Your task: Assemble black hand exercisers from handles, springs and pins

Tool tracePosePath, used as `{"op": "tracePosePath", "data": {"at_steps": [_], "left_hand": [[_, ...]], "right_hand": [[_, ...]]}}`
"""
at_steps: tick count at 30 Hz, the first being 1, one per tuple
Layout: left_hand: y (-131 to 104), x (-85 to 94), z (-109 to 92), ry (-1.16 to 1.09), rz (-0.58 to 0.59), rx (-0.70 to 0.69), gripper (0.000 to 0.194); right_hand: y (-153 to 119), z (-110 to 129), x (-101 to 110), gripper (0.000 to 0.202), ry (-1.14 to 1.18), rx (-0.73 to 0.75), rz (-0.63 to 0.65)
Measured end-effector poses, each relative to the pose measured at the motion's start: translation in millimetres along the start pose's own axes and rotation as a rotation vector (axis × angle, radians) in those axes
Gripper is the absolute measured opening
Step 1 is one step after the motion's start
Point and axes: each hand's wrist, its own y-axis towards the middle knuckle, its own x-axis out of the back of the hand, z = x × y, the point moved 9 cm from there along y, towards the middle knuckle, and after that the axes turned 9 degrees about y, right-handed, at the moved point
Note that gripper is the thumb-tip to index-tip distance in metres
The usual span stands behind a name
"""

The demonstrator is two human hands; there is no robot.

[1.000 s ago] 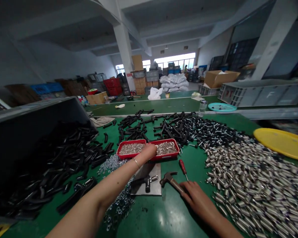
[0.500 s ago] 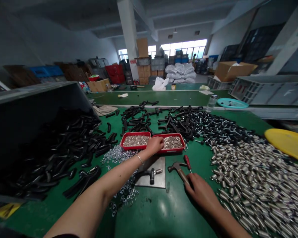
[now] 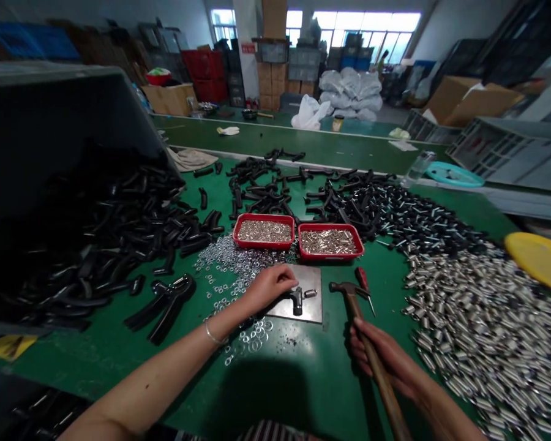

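A black part [image 3: 297, 302] with a metal spring [image 3: 310, 293] beside it lies on a metal plate [image 3: 310, 278]. My left hand [image 3: 272, 286] is over the plate at the black part, thumb and fingertips pinched together; whatever they hold is too small to make out. Around its wooden handle, my right hand [image 3: 380, 350] grips a hammer [image 3: 349, 294], whose head is just right of the plate. A screwdriver with a red handle [image 3: 362, 278] lies beside the hammer. Behind the plate are two red trays [image 3: 264, 246] [image 3: 331, 256] of small metal pieces.
Black handles [image 3: 156, 226] heap at the left, spilling from a dark bin. Washers [image 3: 229, 257] lie left of the plate. Springs [image 3: 482, 318] pile at the right, below black-headed bolts [image 3: 408, 211] and a yellow lid [image 3: 542, 260]. A person [image 3: 382, 60] is far back.
My left hand has moved from the right red tray down to the black part on the plate. My right hand now has its fingers wrapped round the hammer handle. The view has tilted downward.
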Motion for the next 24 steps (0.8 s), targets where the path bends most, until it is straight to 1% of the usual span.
{"op": "tracePosePath", "data": {"at_steps": [3,7,9,11,12,13,16,17,18,19,20,22,23,24], "left_hand": [[1.2,-13.5,-6.0,0.159,0.011,0.001,0.022],[9.5,-22.6,-8.2,0.451,0.017,0.050,0.026],[10.9,-25.3,-8.0,0.561,0.031,0.061,0.027],[12.2,-27.5,-10.0,0.659,0.039,0.042,0.028],[13.5,-28.7,-14.2,0.714,0.035,-0.002,0.027],[14.8,-31.0,-21.0,0.770,0.034,-0.077,0.027],[14.4,-43.5,-44.5,0.897,0.096,-0.383,0.029],[12.8,-45.8,-48.8,0.911,0.125,-0.450,0.031],[11.3,-44.8,-50.3,0.908,0.138,-0.472,0.035],[9.8,-40.8,-49.4,0.889,0.130,-0.454,0.044],[7.4,-35.4,-47.0,0.855,0.107,-0.415,0.060],[-2.1,-26.9,-38.7,0.761,0.054,-0.327,0.099],[-8.4,-25.5,-33.5,0.711,0.039,-0.291,0.110],[-14.9,-26.4,-28.0,0.662,0.036,-0.263,0.113]], "right_hand": [[9.0,6.0,-5.2,0.033,-0.045,0.097,-0.024],[7.0,25.2,-18.9,0.036,-0.164,0.245,0.017],[3.5,30.2,-22.9,0.037,-0.265,0.276,0.037],[1.6,30.7,-23.4,0.037,-0.346,0.282,0.047],[1.2,30.4,-22.7,0.038,-0.379,0.289,0.050],[1.1,30.4,-21.9,0.038,-0.414,0.303,0.054],[1.2,33.5,-18.5,0.037,-0.557,0.354,0.060],[0.6,35.7,-17.3,0.037,-0.630,0.363,0.052],[-1.0,39.3,-16.8,0.037,-0.719,0.376,0.038],[-4.1,44.5,-17.8,0.036,-0.820,0.399,0.020],[-8.8,51.0,-20.8,0.036,-0.924,0.435,-0.001],[-21.4,64.0,-33.9,0.034,-1.098,0.526,-0.029],[-27.7,69.4,-42.6,0.034,-1.151,0.572,-0.037],[-32.8,74.1,-51.1,0.034,-1.182,0.616,-0.049]]}}
